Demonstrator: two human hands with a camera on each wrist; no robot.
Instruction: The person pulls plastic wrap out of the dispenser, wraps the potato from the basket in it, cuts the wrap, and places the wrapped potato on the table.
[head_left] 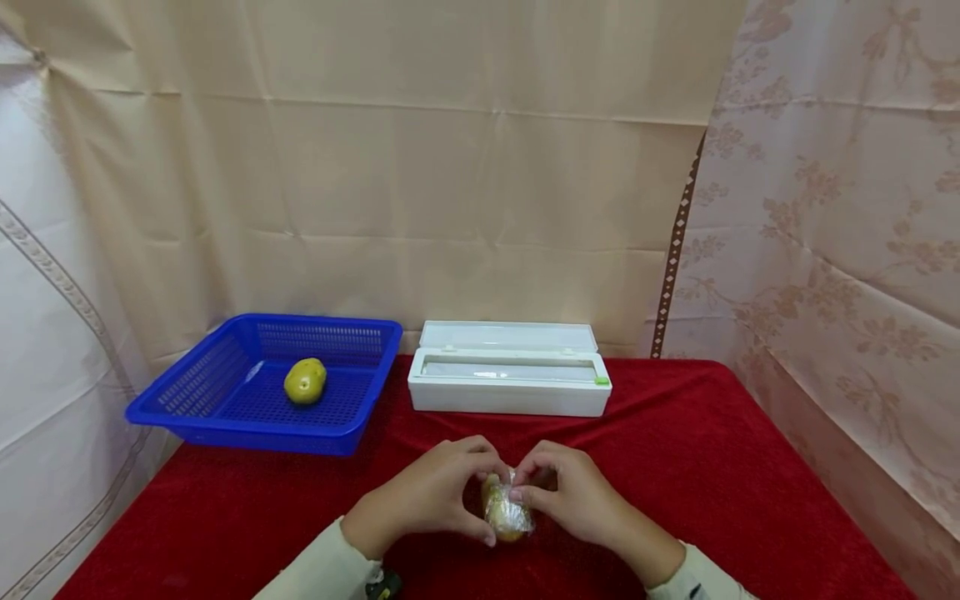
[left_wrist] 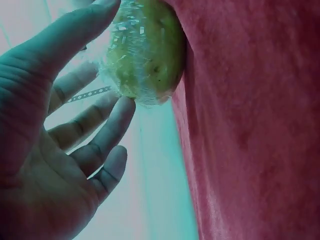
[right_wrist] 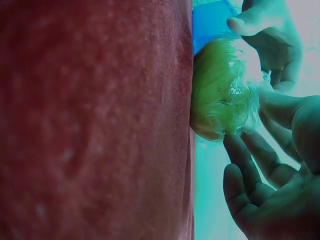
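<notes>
A yellow-green fruit [head_left: 504, 510] wrapped in clear cling film sits on the red cloth between both hands. Crinkled film [right_wrist: 237, 82] covers much of its skin, bunched on the upper side. My right hand [head_left: 573, 492] pinches this bunched film between thumb and index finger; its other fingers extend along the fruit's side in the right wrist view. My left hand [head_left: 438, 492] arches around the opposite side, fingertips [left_wrist: 127, 107] at the fruit, fingers loosely bent. Its thumb stands a little off the fruit in the right wrist view.
Behind the hands stands a white cling film dispenser [head_left: 510, 400], lid raised, with a green slider [head_left: 602, 381]. A blue plastic basket [head_left: 270, 439] at the left holds another yellow fruit [head_left: 305, 382]. Red cloth [head_left: 712, 467] covers the table; curtains [head_left: 450, 183] hang behind it.
</notes>
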